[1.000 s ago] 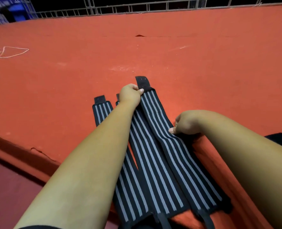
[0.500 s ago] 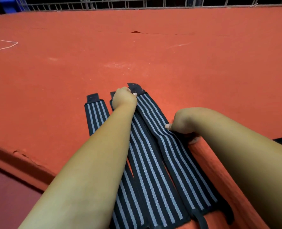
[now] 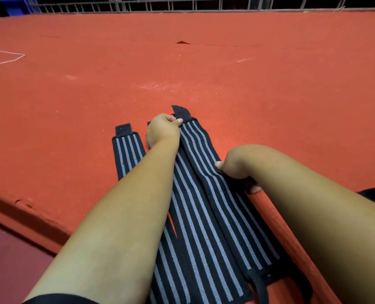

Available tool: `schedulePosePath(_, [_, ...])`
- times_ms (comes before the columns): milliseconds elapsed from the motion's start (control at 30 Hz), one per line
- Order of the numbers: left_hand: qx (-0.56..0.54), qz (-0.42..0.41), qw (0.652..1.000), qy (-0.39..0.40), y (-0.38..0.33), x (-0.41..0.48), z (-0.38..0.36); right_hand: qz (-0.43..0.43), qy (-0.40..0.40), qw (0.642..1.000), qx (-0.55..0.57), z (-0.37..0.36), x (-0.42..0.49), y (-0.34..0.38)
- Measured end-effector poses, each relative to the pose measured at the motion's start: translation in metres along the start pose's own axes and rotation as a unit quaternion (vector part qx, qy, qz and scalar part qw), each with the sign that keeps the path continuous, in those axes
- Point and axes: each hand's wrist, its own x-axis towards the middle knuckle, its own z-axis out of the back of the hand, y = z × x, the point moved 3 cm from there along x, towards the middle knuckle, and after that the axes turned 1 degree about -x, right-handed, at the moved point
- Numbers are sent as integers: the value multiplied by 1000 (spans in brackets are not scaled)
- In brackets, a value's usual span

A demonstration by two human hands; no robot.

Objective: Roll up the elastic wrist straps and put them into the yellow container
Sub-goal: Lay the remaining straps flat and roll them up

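Red tabletop [image 3: 270,95] bears three wrist straps [image 3: 204,227], all unrolled. Fingers of the left hand [image 3: 162,130] pinch the far tab [image 3: 181,113] of the rightmost strap [image 3: 204,154]; the right hand [image 3: 235,163] curls its fingers over that strap's edge.

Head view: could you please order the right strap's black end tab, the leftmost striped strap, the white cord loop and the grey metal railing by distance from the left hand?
1. Black end tab of the right strap: pinched by the left hand.
2. Leftmost black-and-grey striped strap: just left.
3. White cord loop: far left.
4. Grey metal railing: top, beyond the red mat.
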Motion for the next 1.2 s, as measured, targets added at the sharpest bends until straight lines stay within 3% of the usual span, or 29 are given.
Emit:
schedulePosePath(167, [-79,-58,995,-4,-22,-36,16,44,-30,998,40,-3,-10,-3])
schedulePosePath(367, [-149,-149,977,30,-81,-100,49,104,-63,973,199,-28,-20,-35])
schedulePosePath(500, [-205,-198,957,62,-124,-148,83,158,-181,904,353,-16,-50,-62])
schedulePosePath(633, [-288,-194,931,111,-159,-196,108,224,-349,791,450,31,-131,-81])
schedulePosePath(767, [-357,-184,904,150,-193,-247,131,300,-373,711,515,54,-192,-96])
schedulePosePath(1200, [-458,-216,821,264,-267,-364,204,408,-380,606,567,63,-355,-130])
